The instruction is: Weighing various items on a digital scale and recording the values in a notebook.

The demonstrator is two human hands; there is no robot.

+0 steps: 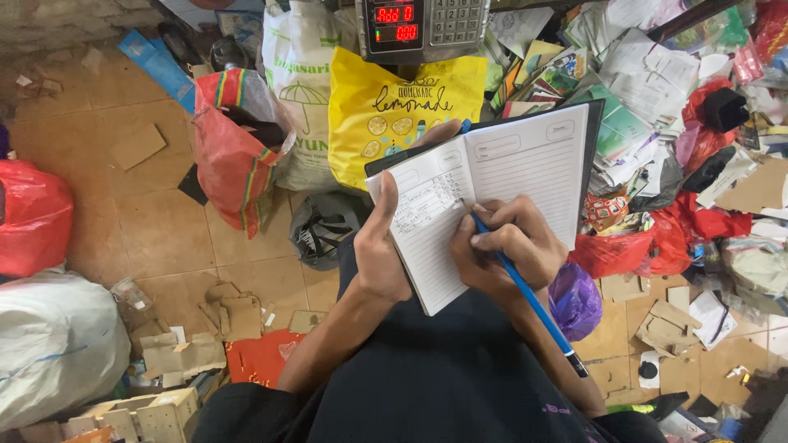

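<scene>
Notebook pages lie open in front of our chest, propped at a slant so the lined left page faces us for writing. We cradle it from below with our left hand: the thumb lies along the outer edge of the left page and the fingers wrap behind the cover, one fingertip showing above the top edge, which keeps the book steady with no table under it. Our right hand is clenched around a blue pen, its tip touching the left page near the spine, just below some handwritten lines; the pen's long barrel slants back over our wrist.

Just beyond the book stands a yellow bag, leaning against a white sack and a red striped sack. Above them a weighing scale is cut off by the top edge, so we see only its lit display and keypad. To the right, a heap of paper and wrappers is too jumbled to sort out. Cardboard scraps litter the tiled floor on our left.
</scene>
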